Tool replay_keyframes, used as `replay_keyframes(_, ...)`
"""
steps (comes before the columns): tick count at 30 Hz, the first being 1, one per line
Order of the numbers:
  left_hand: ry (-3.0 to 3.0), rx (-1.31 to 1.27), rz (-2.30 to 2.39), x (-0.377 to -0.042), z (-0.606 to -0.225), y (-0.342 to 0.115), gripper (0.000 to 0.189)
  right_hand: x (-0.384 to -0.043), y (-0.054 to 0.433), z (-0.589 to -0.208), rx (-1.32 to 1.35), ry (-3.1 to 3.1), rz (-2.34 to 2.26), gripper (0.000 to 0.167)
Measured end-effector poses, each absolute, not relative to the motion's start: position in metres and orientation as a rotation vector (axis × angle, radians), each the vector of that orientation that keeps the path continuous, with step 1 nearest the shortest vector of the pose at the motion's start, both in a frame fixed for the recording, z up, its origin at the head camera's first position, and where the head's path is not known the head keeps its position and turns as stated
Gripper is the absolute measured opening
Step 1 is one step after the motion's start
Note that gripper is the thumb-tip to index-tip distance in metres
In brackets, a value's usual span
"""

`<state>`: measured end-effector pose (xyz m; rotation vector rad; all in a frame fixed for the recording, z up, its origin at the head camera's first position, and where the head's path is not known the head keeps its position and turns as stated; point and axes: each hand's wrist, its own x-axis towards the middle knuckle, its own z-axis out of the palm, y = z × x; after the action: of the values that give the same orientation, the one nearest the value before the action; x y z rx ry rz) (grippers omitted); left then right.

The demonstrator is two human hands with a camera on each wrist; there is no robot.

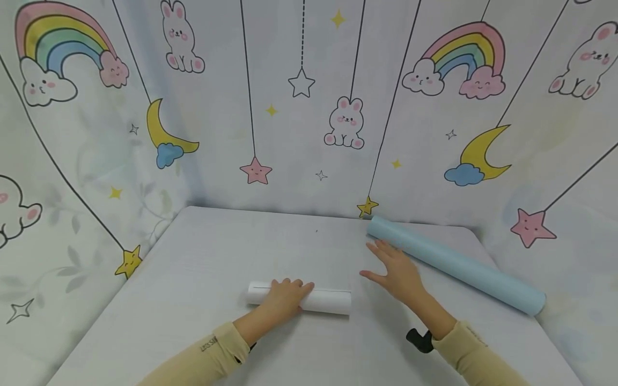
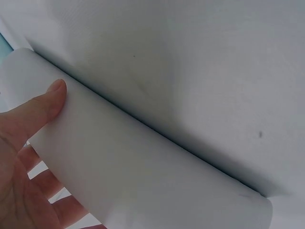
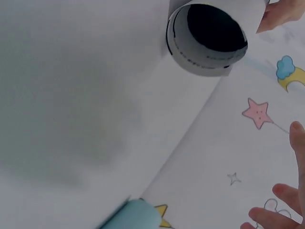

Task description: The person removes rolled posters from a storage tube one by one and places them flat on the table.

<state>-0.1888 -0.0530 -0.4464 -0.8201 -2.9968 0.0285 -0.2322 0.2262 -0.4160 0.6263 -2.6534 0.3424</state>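
A white paper roll (image 1: 325,302) lies crosswise near the middle of the table. My left hand (image 1: 285,299) grips it from above, left of its middle. In the left wrist view the thumb (image 2: 57,93) lies along one side of the roll and the fingers (image 2: 47,183) curl round the other. The right wrist view looks into the roll's hollow end (image 3: 207,40), with printed marks on the inner layer. My right hand (image 1: 398,271) holds nothing, its fingers spread just left of a long light blue roll (image 1: 454,262).
The blue roll slants along the right side of the white table (image 1: 232,236), from the back edge towards the right edge. Behind and beside the table hangs a white cloth (image 1: 212,107) printed with rainbows, rabbits, moons and stars.
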Motion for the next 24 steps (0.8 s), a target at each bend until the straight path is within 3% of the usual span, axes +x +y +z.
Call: replay_keyframes(24,-2.999,-0.812,0.101,-0.189,-0.446,-0.032,0.058,-0.202,0.174,-0.448,0.965,-2.791,0.283,0.077)
